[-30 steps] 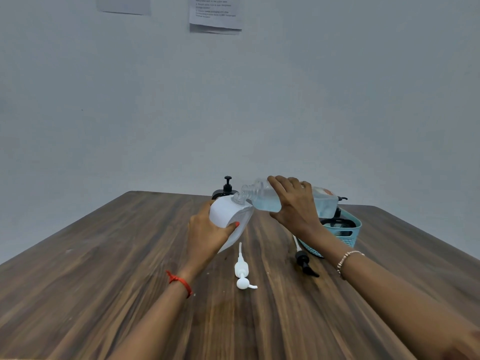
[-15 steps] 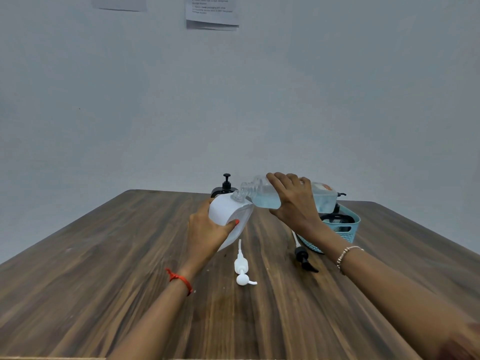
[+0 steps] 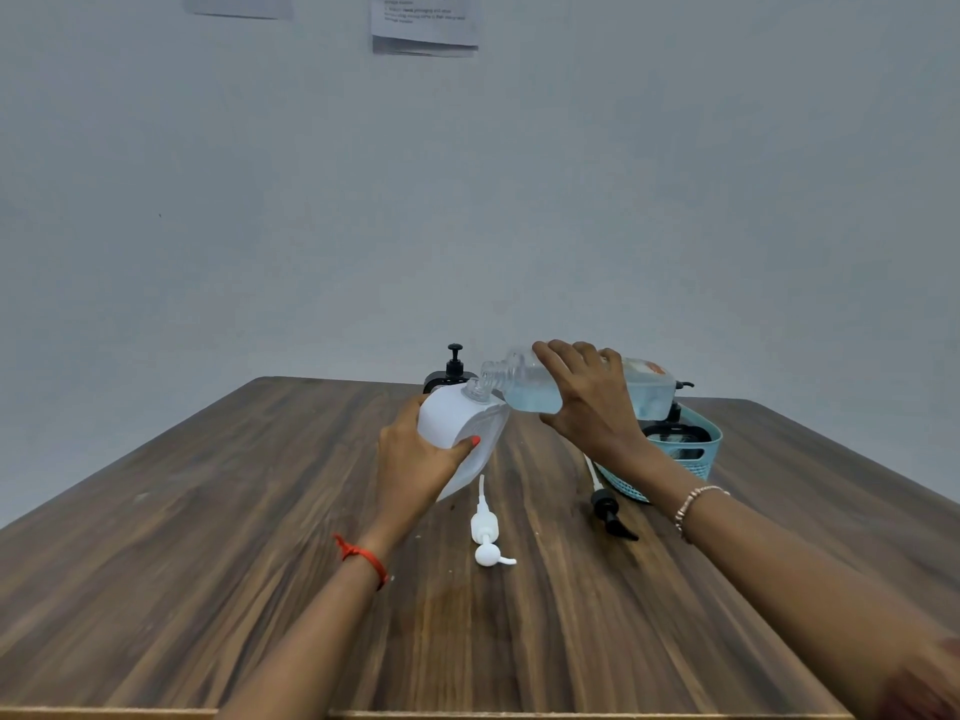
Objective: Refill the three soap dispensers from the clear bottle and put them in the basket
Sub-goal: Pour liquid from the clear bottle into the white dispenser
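Setting: plain indoor room, reading as an office or test space rather than a home, with a wood-grain table (image 3: 208, 563) standing against a bare grey wall (image 3: 675, 200), a printed notice (image 3: 423, 23) and a second sheet (image 3: 236, 5) hanging high above the table's far edge.

Both forearms reach forward from the near edge of the table (image 3: 208, 563) toward its far middle. The left hand (image 3: 415, 462) curls round a white dispenser (image 3: 449, 418), its thumb lying across the near face, and a red thread (image 3: 363, 558) circles the wrist. The right hand (image 3: 587, 402), slightly higher and just to the right, grips the clear bottle (image 3: 524, 389) from above, fingers over the top and thumb underneath. A beaded bracelet (image 3: 696, 504) sits on that wrist.
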Demonstrator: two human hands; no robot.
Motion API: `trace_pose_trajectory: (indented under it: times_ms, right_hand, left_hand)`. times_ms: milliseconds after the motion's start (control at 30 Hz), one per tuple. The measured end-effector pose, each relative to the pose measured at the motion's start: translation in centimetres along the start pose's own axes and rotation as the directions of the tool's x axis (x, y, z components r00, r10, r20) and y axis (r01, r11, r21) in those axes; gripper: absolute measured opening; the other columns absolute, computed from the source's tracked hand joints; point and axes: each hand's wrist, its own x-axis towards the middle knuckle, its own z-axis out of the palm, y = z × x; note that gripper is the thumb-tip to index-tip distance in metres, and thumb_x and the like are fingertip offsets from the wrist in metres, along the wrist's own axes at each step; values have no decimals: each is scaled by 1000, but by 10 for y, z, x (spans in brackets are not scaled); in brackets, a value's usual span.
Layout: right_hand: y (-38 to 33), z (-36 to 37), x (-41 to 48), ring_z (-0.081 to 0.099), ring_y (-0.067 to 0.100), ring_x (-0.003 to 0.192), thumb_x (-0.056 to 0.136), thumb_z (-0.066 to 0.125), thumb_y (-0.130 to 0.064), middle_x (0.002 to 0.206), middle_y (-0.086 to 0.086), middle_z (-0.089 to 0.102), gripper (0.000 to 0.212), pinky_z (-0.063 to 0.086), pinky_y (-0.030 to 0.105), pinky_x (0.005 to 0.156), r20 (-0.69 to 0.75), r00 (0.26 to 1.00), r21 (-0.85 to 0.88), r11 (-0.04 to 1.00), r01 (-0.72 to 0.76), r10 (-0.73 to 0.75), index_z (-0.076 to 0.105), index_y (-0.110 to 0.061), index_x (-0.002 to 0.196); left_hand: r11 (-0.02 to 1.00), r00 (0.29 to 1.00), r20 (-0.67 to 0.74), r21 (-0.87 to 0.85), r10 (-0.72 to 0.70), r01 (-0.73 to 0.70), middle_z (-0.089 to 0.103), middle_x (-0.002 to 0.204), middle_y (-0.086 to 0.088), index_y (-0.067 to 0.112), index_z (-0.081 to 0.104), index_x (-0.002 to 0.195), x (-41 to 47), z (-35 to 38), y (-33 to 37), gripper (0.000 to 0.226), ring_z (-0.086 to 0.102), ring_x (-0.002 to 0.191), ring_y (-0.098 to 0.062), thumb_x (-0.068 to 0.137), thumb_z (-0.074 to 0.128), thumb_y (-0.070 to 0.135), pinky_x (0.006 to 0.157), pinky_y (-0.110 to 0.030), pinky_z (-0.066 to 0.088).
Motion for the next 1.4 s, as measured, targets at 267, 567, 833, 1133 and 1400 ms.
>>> trace_pose_trajectory:
  times_ms: [267, 567, 833, 1133, 1400]
  right_hand:
    - [-2, 1, -1, 64, 34, 91, 45, 91, -30, 108, 13, 67, 89, 48, 48, 77, 12, 1000, 1, 1000, 2, -2, 42, -15, 118]
    - [-6, 1, 0, 65, 34, 89, 43, 91, -27, 107, 13, 67, 90, 48, 49, 76, -3, 1000, 7, 1000, 7, -7, 43, -14, 117]
    - [-6, 2, 3, 65, 34, 88, 44, 91, -23, 106, 13, 67, 87, 48, 48, 76, -17, 1000, 10, 1000, 11, -11, 43, -14, 116]
    - [-7, 5, 2, 65, 34, 88, 44, 91, -24, 106, 13, 67, 87, 48, 48, 76, -13, 1000, 8, 1000, 16, -16, 44, -14, 116]
    - [-8, 7, 2, 64, 33, 89, 45, 91, -25, 106, 12, 67, 87, 48, 47, 77, 0, 1000, 8, 1000, 20, -20, 43, -15, 117]
  left_hand:
    - [1000, 1000, -16, -5, -5, 5, 60, 91, 8, 13, 60, 112, -2, -2, 0, 53, 56, 83, -11, 65, 82, 19, 67, -20, 41]
    - [1000, 999, -35, -8, -3, 2, 61, 91, 7, 12, 61, 111, -1, -3, -1, 52, 56, 84, -11, 64, 83, 18, 71, -24, 41]
    - [1000, 999, -31, -19, -12, 11, 61, 92, 7, 13, 61, 111, 1, -3, -3, 52, 56, 86, -12, 64, 82, 20, 72, -25, 43]
    - [1000, 999, -45, 15, 11, -10, 57, 90, 8, 10, 60, 111, 2, -1, -7, 53, 53, 82, -12, 64, 83, 21, 69, -25, 42]
    - [1000, 999, -34, 12, 21, -21, 57, 91, 9, 11, 60, 111, 3, -2, -11, 53, 54, 84, -10, 64, 83, 21, 63, -9, 38]
